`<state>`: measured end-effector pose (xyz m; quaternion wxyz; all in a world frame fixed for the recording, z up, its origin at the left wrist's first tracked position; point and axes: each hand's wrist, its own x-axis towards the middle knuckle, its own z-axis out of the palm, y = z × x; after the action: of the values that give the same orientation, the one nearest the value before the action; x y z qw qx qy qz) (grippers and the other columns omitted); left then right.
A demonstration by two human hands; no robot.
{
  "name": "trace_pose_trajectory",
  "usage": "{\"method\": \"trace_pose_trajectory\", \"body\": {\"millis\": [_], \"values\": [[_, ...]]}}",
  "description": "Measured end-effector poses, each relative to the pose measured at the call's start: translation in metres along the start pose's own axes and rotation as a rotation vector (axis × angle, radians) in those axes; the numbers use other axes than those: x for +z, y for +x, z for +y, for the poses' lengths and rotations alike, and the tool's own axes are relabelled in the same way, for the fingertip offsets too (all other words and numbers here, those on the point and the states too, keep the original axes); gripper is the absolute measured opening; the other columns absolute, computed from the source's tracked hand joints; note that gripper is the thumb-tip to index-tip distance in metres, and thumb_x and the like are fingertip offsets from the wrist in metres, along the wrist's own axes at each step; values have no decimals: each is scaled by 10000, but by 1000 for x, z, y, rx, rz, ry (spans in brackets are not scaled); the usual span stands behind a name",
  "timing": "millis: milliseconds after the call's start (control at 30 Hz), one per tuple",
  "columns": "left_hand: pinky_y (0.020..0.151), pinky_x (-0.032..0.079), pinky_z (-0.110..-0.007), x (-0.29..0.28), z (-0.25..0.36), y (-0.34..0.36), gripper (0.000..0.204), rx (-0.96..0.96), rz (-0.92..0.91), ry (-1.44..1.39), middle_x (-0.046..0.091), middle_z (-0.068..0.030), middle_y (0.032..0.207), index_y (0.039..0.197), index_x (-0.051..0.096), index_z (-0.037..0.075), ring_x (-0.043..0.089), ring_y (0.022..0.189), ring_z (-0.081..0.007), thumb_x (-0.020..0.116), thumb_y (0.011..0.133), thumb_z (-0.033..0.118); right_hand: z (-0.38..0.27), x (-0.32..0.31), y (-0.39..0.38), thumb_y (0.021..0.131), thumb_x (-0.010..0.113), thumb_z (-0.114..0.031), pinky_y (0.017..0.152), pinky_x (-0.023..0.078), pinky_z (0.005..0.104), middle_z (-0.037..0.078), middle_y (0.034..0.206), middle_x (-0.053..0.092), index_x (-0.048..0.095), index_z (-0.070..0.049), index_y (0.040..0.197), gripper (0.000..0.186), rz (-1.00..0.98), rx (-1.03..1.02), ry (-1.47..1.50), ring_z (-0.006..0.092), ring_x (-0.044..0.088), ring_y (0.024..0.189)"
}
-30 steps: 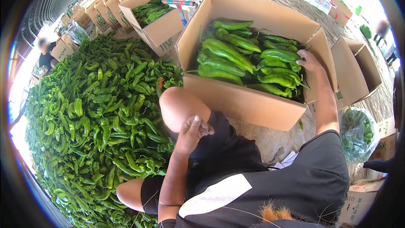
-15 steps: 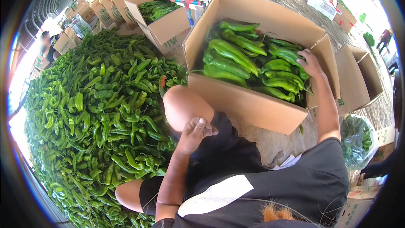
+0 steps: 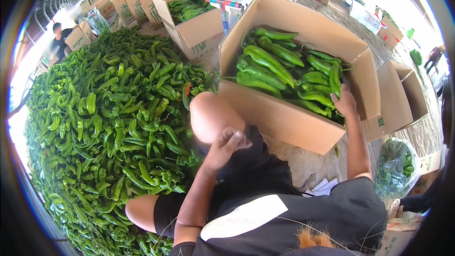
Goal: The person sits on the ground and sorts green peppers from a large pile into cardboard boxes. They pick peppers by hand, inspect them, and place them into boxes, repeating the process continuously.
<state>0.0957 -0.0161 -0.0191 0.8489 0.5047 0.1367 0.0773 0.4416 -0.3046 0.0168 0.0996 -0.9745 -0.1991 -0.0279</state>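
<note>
My right hand reaches into the large open cardboard box in front of me. It is closed on the lower end of a long green pepper, which points away from me at the right side of the layer. Several other green peppers lie beside it in the box, mostly lengthwise or across. Over my lap, next to my bent knee, my left hand is held with the fingers curled together and the thumb on top. Nothing shows in it.
A big heap of green peppers covers the floor on my left. Behind stands another box with peppers, beside a tape dispenser. To the right are an open box and a clear plastic bag of greens. Another person is far left.
My right hand has drawn back toward me along the box's right side, and a pepper now lies lengthwise in its grip. My left hand stays curled over my lap. The whole view has shifted slightly.
</note>
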Motion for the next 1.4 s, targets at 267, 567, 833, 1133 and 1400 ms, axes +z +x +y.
{"method": "trace_pose_trajectory", "body": {"millis": [267, 567, 833, 1133, 1400], "values": [[1048, 404, -398, 23, 26, -2, 600, 414, 15, 157, 450, -178, 1359, 1421, 253, -21, 509, 1226, -278, 576, 968, 203, -168, -66, -101, 775, 722, -217, 897, 449, 458, 190, 1133, 568, 449, -23, 1322, 641, 346, -680, 248, 372, 555, 1058], [596, 451, -288, -48, 118, -68, 332, 695, 550, -459, 462, -4, 762, 1164, 474, 86, 447, 598, -101, 440, 1024, 384, -326, -49, -162, 600, 742, -52, 879, 456, 416, 120, 1085, 584, 560, -58, 1186, 614, 108, -1450, 402, 324, 580, 987], [650, 518, -274, -75, 116, -108, 213, 649, 951, -328, 524, 8, 777, 1029, 522, 104, 572, 666, -134, 652, 930, 240, -389, -30, -138, 657, 654, 0, 688, 453, 392, 65, 862, 526, 560, -86, 1044, 407, 224, -1551, 564, 274, 549, 806], [823, 546, -342, -64, 70, -82, 596, 975, 1000, -39, 473, -98, 1138, 1372, 250, 43, 593, 970, -192, 579, 880, -26, -411, 10, -149, 679, 697, -131, 763, 470, 379, 62, 965, 535, 535, -98, 1132, 482, 262, -1552, 516, 259, 561, 899], [939, 447, -318, -69, 76, -95, 733, 885, 760, -163, 468, -89, 1202, 1499, 137, 65, 512, 1104, -180, 545, 899, -39, -421, 3, -148, 644, 820, -293, 820, 456, 415, 76, 1011, 541, 516, -94, 1219, 680, 58, -1555, 344, 276, 566, 957]]}}
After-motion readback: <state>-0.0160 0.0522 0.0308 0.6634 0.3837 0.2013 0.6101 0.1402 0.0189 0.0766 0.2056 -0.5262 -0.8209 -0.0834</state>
